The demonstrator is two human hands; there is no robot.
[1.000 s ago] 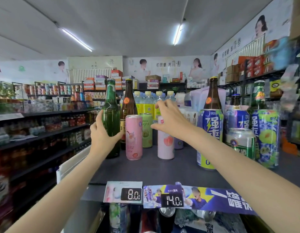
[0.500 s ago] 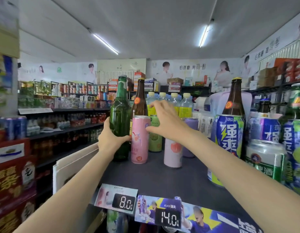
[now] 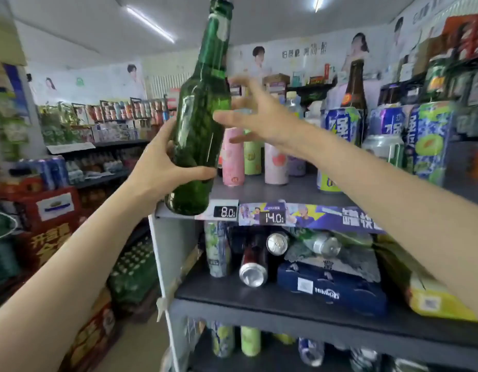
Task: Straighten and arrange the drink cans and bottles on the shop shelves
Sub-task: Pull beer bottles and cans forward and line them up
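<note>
Bottle [image 3: 199, 124], green, now lifted off the top shelf [image 3: 259, 193], tilted, gripped by left hand [image 3: 162, 173]. Right hand [image 3: 262, 116] off the cans, fingers spread.

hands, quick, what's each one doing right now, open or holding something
Left hand: closed around the green bottle, lifted clear of the shelf.
Right hand: open, fingers spread, holding nothing.
</note>
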